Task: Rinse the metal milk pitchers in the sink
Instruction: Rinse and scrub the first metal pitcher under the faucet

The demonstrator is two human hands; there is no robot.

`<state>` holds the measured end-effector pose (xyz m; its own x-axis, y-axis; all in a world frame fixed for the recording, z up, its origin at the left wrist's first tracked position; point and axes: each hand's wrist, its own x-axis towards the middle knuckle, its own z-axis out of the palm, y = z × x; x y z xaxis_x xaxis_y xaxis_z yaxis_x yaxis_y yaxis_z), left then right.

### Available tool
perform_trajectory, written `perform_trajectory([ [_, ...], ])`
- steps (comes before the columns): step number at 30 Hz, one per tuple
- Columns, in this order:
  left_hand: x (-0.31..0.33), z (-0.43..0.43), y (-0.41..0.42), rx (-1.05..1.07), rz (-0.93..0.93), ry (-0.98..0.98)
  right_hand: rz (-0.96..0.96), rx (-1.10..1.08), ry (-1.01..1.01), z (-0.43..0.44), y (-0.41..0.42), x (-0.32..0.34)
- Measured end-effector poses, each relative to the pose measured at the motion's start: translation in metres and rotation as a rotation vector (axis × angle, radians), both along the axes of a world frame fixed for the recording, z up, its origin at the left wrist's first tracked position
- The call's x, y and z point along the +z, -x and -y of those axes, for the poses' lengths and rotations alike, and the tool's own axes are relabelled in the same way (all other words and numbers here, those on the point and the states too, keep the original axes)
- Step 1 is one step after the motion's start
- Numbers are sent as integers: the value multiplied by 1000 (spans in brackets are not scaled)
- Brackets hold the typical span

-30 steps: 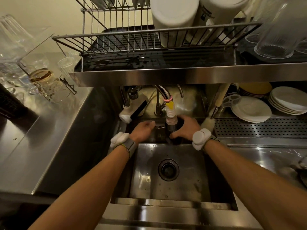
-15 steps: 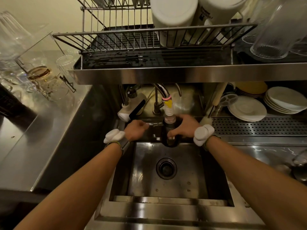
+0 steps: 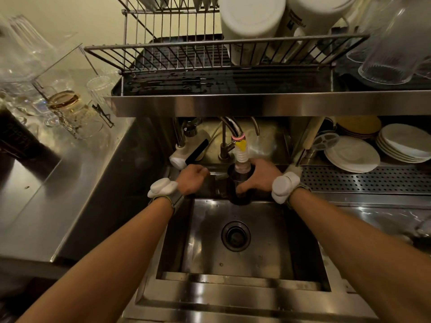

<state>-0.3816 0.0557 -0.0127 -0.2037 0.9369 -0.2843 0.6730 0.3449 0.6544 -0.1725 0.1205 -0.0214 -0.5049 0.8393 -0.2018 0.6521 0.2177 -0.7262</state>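
Though half hidden, pitcher [image 3: 232, 185] in right grip [image 3: 259, 176]

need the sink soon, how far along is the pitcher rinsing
Done: no rinsed pitcher shows anywhere. In hand: the right hand grips one pitcher under the tap hose; the left hand holds a metal lever beside it. Water flow is unclear. To do: finishing this one; other pitchers aren't visible.

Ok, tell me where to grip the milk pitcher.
Wrap the body from the right, as the right hand does. The milk pitcher is mouth-up with the hose nozzle in its mouth, blocking the top; the left hand holds the tap lever on its left.
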Motion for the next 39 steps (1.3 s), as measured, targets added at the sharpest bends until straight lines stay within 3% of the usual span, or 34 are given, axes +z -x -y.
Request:
perform_trajectory([
  [5, 6, 0, 4, 4, -1, -12, -1, -63, -19, 0, 0, 0],
  [9, 3, 1, 9, 14, 12, -5, 25, 21, 18, -1, -1, 2],
  [13, 0, 2, 9, -13, 45, -7, -1, -68, -30, 0, -2, 3],
  [17, 1, 0, 6, -13, 61, -10, 11, 11, 28, 0, 0, 2],
  [20, 2, -1, 5, -37, 83, -16, -8, -90, -7, -2, -4, 3],
  [25, -3, -4, 6, -53, 90, -15, 19, 1, 44, -4, -4, 7],
  [39, -6, -6, -12, -63, 87, -22, 23, -1, 15, -6, -4, 8],
])
